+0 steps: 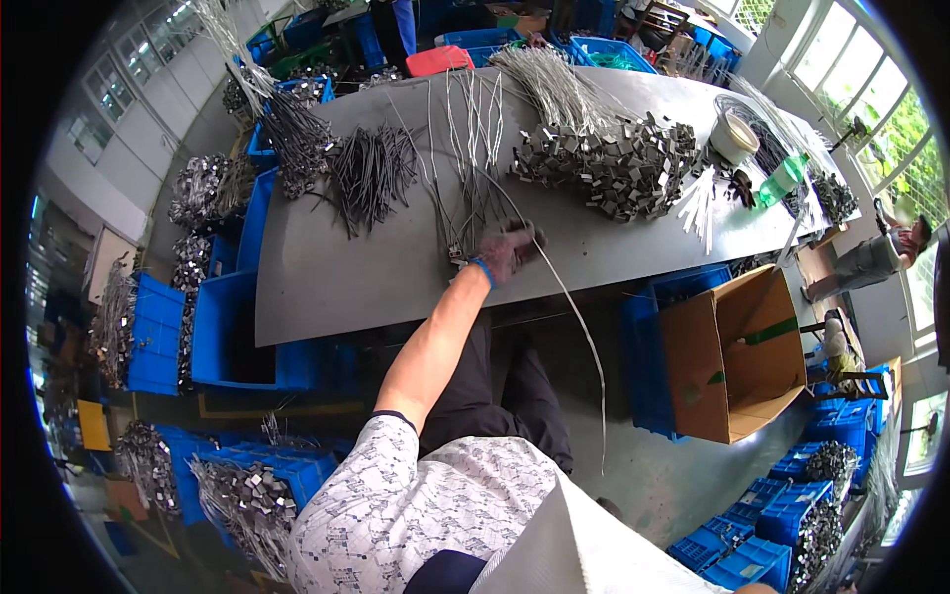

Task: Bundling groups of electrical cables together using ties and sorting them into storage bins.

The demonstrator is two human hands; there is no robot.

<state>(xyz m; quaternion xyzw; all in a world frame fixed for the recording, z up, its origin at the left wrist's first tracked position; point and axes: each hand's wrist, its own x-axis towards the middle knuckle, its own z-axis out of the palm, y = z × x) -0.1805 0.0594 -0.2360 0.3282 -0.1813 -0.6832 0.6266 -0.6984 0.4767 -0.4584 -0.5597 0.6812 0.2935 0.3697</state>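
My left hand [509, 252], in a greyish-purple glove with a blue cuff, reaches over the near edge of the metal table. Its fingers are curled round a long grey cable [569, 293], which runs back onto the table and droops past the edge toward the floor. Just left of the glove lie small metal end pieces [456, 251] on several thin cables, which stretch to the far side. A bundle of black cables [371, 168] rests farther left. Beyond the hand to the right is a big pile of cables with flat metal ends [618, 166]. My right hand does not show.
The grey table [336, 287] has a red pad [439, 61] at its far edge. White strips [700, 206], a green bottle [785, 180] and a white tub [733, 137] sit at right. An open cardboard box [698, 351] and blue crates [213, 337] flank me. Another person [871, 262] is far right.
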